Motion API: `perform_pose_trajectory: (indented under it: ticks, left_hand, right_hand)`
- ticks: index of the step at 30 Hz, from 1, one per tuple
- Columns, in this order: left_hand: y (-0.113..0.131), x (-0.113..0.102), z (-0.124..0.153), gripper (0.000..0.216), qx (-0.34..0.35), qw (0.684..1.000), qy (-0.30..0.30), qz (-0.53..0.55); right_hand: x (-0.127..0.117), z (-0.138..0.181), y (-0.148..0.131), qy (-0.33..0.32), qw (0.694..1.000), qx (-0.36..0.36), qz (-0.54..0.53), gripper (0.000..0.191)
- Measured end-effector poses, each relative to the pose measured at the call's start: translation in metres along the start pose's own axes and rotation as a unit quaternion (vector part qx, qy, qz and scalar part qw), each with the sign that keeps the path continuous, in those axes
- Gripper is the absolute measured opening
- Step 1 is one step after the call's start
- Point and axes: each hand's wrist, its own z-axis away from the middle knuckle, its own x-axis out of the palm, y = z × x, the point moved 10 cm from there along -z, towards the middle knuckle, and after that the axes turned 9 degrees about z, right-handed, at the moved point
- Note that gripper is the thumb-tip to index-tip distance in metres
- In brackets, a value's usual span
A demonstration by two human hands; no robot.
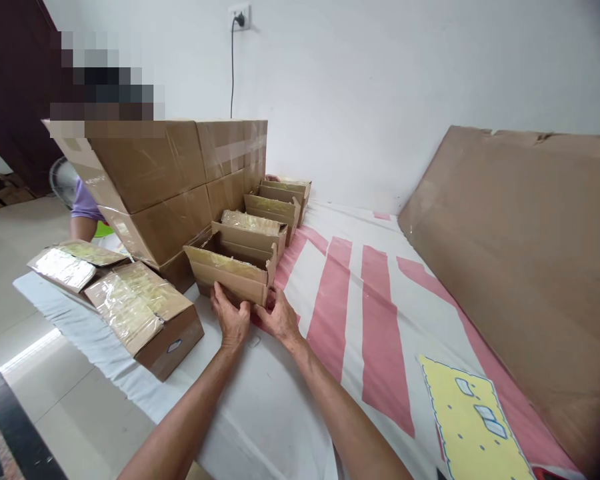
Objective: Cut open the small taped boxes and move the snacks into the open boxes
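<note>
Left hand (pixel 231 320) and right hand (pixel 279 317) lie open, fingers pressed to the near wall of the open carton (pixel 229 270). Thin cardboard, likely light, flexes; grip at corners.

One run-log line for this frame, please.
left hand: fingers on near wall of open cardboard box | right hand: at its lower right corner | box: first in row on striped cloth

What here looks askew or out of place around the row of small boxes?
The large carton on the left leans tilted against the stack instead of lying flat. The small boxes sit in an orderly row; both hands, left and right, rest at the nearest box.
</note>
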Motion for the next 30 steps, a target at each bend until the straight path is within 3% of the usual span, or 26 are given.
perform_pose_trajectory:
  ticks: [9, 21, 30]
  left_hand:
    - [-0.011, -0.01, 0.002, 0.089, 0.05, 0.999, -0.001, -0.006]
    - [-0.013, -0.008, 0.007, 0.09, 0.051, 0.999, 0.007, 0.002]
    - [-0.014, -0.001, 0.002, 0.089, 0.017, 1.0, 0.016, -0.008]
  right_hand:
    - [0.001, 0.008, 0.003, 0.004, 0.999, -0.032, -0.028, 0.077]
    - [0.005, 0.007, 0.008, 0.0, 0.999, -0.024, -0.032, 0.091]
    - [-0.003, -0.003, -0.009, -0.048, 0.999, -0.008, 0.008, 0.067]
